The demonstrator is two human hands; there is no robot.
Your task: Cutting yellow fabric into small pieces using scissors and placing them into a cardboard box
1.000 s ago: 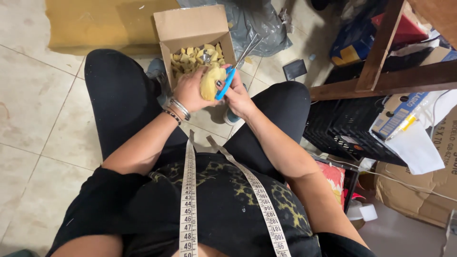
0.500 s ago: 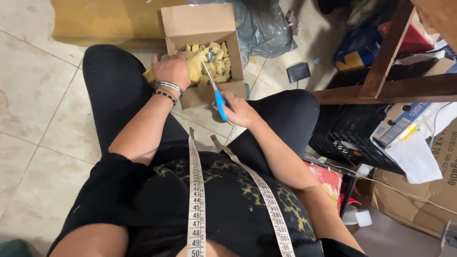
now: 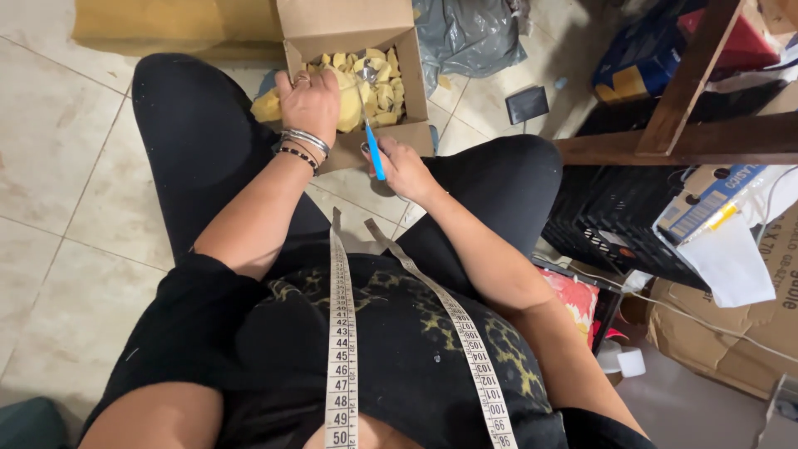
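I sit looking down at my lap. My left hand (image 3: 309, 104) grips a chunk of yellow foam (image 3: 268, 106) at the near left wall of an open cardboard box (image 3: 413, 62) on the floor. Inside the box lie several small yellow foam pieces (image 3: 382, 87). My right hand (image 3: 405, 169) holds blue-handled scissors (image 3: 371, 150) whose metal blades point up into the box. A white measuring tape (image 3: 341, 333) hangs around my neck and down my front.
A large yellow foam slab (image 3: 166, 25) lies beyond the box. A grey plastic bag (image 3: 470, 33) and a small black wallet-like item (image 3: 527, 104) are on the tiled floor. To the right stand a wooden frame (image 3: 690, 137), a black crate (image 3: 615, 224) and cardboard boxes (image 3: 723, 349).
Both hands moved from my lap out to the box. The left hand carried the foam piece to the box edge, and the scissors came away from the foam and now point into the box.
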